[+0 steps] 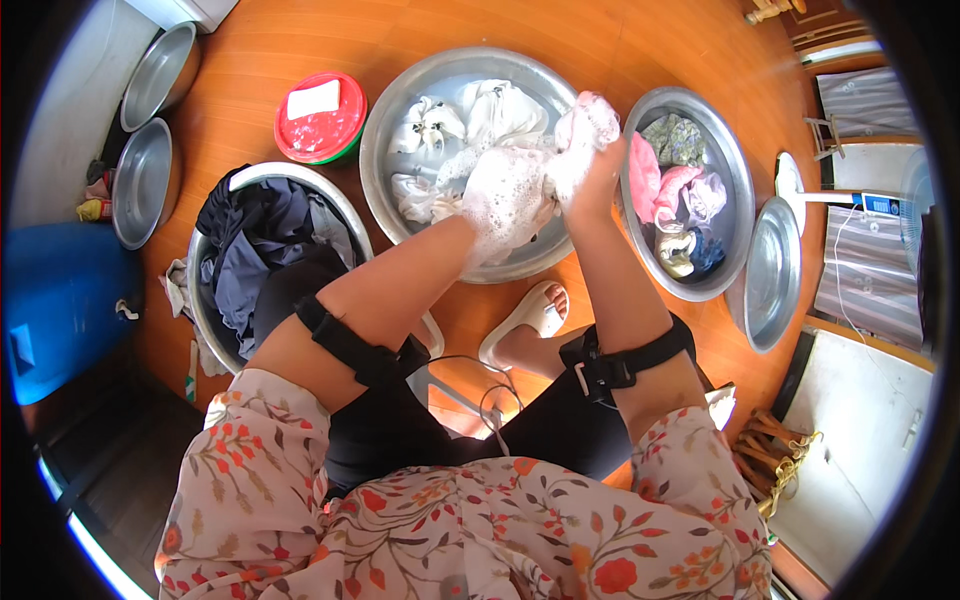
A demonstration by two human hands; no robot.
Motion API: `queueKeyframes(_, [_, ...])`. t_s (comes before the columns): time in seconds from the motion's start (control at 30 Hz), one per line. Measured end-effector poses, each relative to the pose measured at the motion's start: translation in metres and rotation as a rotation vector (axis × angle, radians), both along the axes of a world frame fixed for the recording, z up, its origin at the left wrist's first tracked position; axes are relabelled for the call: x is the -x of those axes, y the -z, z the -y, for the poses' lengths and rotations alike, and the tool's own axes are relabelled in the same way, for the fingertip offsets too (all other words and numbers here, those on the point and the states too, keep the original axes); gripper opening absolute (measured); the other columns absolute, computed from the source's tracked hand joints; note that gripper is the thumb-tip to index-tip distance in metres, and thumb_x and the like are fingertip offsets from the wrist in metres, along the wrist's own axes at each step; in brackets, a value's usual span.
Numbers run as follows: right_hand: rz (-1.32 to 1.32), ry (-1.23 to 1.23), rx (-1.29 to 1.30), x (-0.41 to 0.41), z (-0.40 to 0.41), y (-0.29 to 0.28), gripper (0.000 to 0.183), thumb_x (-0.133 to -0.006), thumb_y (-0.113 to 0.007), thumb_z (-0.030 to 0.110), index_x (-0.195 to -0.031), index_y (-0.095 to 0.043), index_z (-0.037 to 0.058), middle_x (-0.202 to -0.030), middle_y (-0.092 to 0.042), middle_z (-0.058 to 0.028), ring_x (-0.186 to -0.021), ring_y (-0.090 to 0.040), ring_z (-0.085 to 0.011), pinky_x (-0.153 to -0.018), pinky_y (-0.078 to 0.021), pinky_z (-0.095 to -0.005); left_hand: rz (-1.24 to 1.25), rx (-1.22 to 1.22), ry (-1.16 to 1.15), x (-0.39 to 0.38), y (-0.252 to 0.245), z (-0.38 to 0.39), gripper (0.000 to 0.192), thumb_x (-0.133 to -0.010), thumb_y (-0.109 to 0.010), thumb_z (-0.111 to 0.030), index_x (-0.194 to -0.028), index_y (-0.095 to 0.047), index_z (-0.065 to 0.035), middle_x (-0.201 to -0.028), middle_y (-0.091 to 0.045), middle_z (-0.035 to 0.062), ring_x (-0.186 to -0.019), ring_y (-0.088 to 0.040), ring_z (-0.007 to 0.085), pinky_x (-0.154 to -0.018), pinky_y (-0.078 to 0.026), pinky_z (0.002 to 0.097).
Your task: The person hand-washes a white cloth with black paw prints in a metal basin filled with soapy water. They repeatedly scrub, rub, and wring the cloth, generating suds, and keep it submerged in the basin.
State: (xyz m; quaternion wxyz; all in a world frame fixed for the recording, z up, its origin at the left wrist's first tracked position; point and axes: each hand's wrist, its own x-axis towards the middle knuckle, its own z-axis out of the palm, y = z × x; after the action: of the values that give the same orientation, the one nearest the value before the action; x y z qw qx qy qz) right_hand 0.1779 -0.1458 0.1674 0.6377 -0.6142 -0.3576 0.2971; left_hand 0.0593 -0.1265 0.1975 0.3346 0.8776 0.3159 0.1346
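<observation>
Before me on the wooden floor stands a large metal basin [379, 187] of soapy water with white garments [502, 109] in it. My left hand [510, 195] is over its middle, so thickly covered in foam that its fingers are hidden, and it touches the sudsy white cloth [555, 169]. At the basin's right edge, my right hand [592, 139] is raised and closed on the same foamy cloth; suds cover its fingers too. Other white pieces with dark spots [427, 126] lie in the water at the left.
At the left, a basin [196, 300] holds dark clothes; at the right, another [742, 187] holds pink and coloured cloths. A red-lidded tub [322, 124] stands behind. Empty metal basins [772, 277] lean or stand at both sides. A blue barrel [67, 300] is far left.
</observation>
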Motion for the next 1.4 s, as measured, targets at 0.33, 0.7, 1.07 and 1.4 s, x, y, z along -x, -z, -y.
queueKeyframes(0.33, [0.091, -0.689, 0.487, -0.044, 0.012, -0.004, 0.048, -0.075, -0.073, 0.004, -0.119, -0.057, -0.0015, -0.113, -0.064, -0.0073, -0.105, -0.059, -0.0136, -0.09, -0.0464, -0.0288, 0.535, 0.044, 0.022, 0.04, 0.037, -0.061, 0.047, -0.096, -0.046, -0.039, -0.097, -0.068, 0.002, -0.102, -0.065, 0.0151, -0.105, -0.056, 0.0274, -0.096, -0.04, 0.0385])
queueKeyframes(0.7, [0.479, -0.582, -0.049, 0.03, 0.018, -0.063, 0.052, -0.068, -0.073, 0.003, -0.119, -0.061, 0.0071, -0.137, -0.046, -0.0094, -0.129, -0.04, -0.0236, -0.107, -0.0306, -0.0379, 0.34, 0.311, -0.019, 0.017, 0.039, -0.032, 0.027, -0.081, -0.055, -0.016, -0.104, -0.064, -0.0035, -0.098, -0.064, 0.0191, -0.096, -0.06, 0.0308, -0.082, -0.048, 0.0376])
queueKeyframes(1.07, [0.499, -0.15, -0.424, 0.036, 0.019, -0.035, 0.038, -0.071, -0.068, -0.008, -0.107, -0.055, -0.0017, -0.101, -0.063, -0.0103, -0.095, -0.061, -0.0169, -0.088, -0.0487, -0.0304, 0.361, 0.409, -0.053, 0.012, 0.022, -0.026, 0.034, -0.085, -0.057, -0.015, -0.117, -0.057, -0.0049, -0.112, -0.061, 0.0138, -0.1, -0.057, 0.0257, -0.089, -0.046, 0.0339])
queueKeyframes(1.4, [0.453, -0.241, -0.39, 0.038, 0.018, -0.029, 0.031, -0.069, -0.078, -0.002, -0.093, -0.058, 0.0001, -0.091, -0.061, -0.009, -0.093, -0.059, -0.0194, -0.083, -0.0481, -0.0305, 0.213, 0.079, -0.108, 0.009, 0.013, -0.021, 0.029, -0.075, -0.066, -0.026, -0.094, -0.063, -0.0041, -0.091, -0.066, 0.0141, -0.083, -0.065, 0.0277, -0.074, -0.051, 0.0379])
